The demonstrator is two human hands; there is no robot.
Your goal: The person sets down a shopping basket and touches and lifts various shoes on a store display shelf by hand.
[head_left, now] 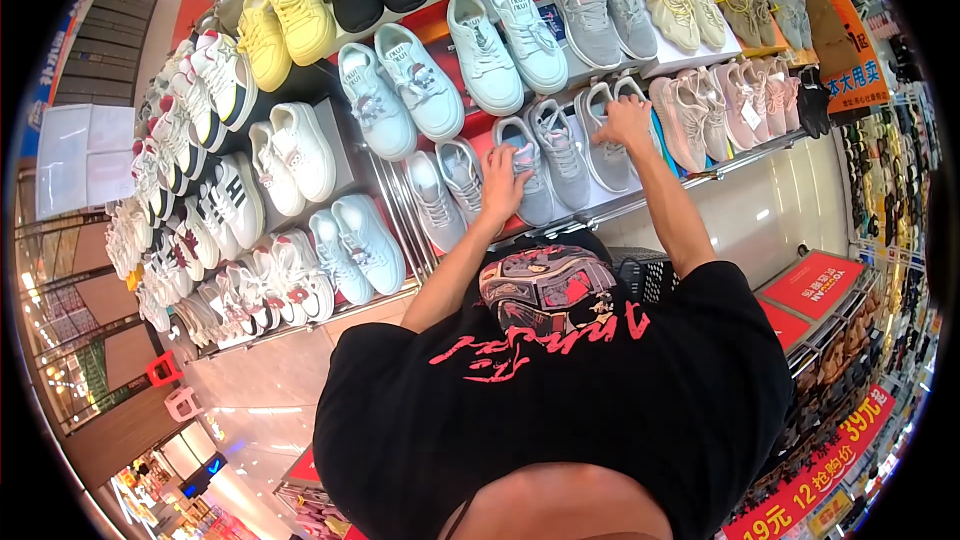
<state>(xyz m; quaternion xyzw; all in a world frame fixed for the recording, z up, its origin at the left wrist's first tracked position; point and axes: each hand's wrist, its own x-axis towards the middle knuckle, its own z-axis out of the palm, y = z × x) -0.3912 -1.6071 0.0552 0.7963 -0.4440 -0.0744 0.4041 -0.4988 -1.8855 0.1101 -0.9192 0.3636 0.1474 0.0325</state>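
Note:
My left hand (503,182) rests with fingers spread on the left side of a light grey sneaker (538,202), in the front row of the shoe rack. Close to its other side is a grey sneaker with pale laces (460,176). Further right, my right hand (627,124) is closed over a grey sneaker (628,88), its fingers at the collar and its thumb towards the neighbouring grey sneaker (605,168). The hand hides much of the shoe it grips. Between my hands stands another grey laced sneaker (566,162).
Pale blue sneakers (425,90) and grey ones (590,15) fill the row behind. White sneakers (300,155) crowd the left; pink sneakers (690,125) stand right. A metal rail (745,158) edges the rack. A patterned black bag or cap (548,285) is at my front.

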